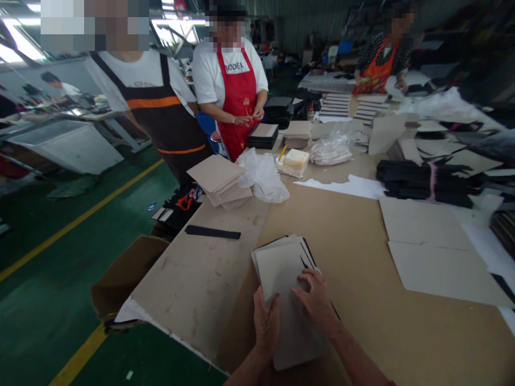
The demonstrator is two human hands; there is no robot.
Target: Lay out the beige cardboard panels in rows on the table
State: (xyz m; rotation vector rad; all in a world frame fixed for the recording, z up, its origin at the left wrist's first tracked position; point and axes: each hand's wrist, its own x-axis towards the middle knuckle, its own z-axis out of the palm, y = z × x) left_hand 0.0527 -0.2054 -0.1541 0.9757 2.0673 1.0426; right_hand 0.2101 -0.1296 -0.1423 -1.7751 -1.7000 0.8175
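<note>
On card stack (281, 268) — left hand (266, 321) clasping edge, right hand (317, 299) flat.

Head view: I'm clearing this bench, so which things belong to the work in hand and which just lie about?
In hand: grey card stack, held by left hand, right hand resting on top.
Lying about: black strip, plastic bag, board pile, large cardboard sheets.

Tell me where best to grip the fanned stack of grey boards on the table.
Probably its two long edges at the near end, one hand from each side: the stack lies flat and fans apart at the far end; left hand and right hand rest there.
</note>
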